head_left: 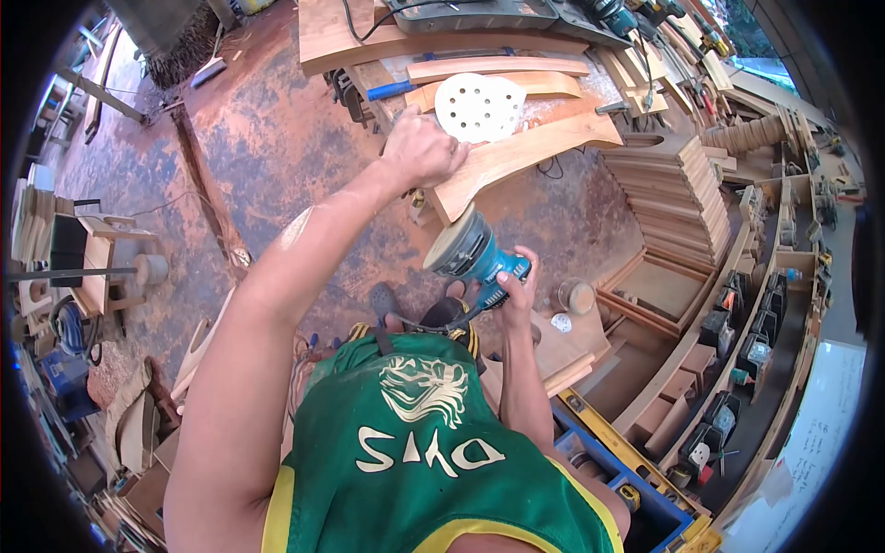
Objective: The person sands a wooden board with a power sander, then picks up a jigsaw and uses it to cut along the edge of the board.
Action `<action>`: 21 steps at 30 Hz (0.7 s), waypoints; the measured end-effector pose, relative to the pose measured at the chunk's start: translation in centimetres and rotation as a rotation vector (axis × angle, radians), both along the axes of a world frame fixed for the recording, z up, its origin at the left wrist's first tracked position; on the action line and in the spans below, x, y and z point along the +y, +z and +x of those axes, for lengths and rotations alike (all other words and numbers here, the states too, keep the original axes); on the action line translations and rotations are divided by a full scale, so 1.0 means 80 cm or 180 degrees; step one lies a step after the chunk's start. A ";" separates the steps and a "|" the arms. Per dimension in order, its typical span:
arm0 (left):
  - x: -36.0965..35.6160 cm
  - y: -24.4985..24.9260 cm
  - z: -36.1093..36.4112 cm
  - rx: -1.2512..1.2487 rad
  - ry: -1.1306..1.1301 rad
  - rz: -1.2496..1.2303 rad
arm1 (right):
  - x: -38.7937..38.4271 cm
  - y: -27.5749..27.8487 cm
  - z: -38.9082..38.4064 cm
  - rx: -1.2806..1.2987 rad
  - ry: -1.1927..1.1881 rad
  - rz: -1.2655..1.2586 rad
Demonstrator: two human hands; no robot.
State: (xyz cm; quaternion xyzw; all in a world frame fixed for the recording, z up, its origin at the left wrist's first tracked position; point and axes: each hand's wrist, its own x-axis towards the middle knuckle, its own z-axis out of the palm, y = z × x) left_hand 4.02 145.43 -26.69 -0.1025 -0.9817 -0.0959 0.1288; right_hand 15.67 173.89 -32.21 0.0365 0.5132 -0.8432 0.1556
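My right hand (518, 281) is wrapped around the body of a teal orbital sander (487, 267). The sander is tilted, its round pad up against the near end of a curved wooden board (525, 158). On that same board, close to its left end, my left hand (426, 152) is closed with curled fingers at the edge; its fingertips are partly hidden. White sanding discs (477, 106) with holes lie just beyond the board, near my left knuckles. More wooden strips (498, 67) rest behind them, beside a blue-handled tool (391, 90).
Stacked wooden pieces (668, 198) stand to the right of the board. A jar (575, 295) and a small disc (560, 323) sit near my right forearm. The sander's cord (433, 327) runs across my front. Shelves with power tools (724, 323) line the right side.
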 end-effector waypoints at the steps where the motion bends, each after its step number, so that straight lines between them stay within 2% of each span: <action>1: -0.001 -0.001 0.000 0.0013 -0.0010 0.0017 | 0.000 0.001 -0.002 0.0019 -0.0016 0.0016; 11: 0.002 0.009 0.001 -0.0314 0.0096 -0.0052 | 0.001 0.001 0.001 -0.0096 0.0036 -0.0086; 16: 0.000 0.000 -0.002 -0.0179 0.0065 0.0006 | 0.005 -0.007 0.002 0.0091 0.0134 0.0010; 21: 0.002 0.006 0.002 -0.0179 0.0059 -0.0002 | 0.001 0.000 0.000 -0.0051 0.0038 -0.0054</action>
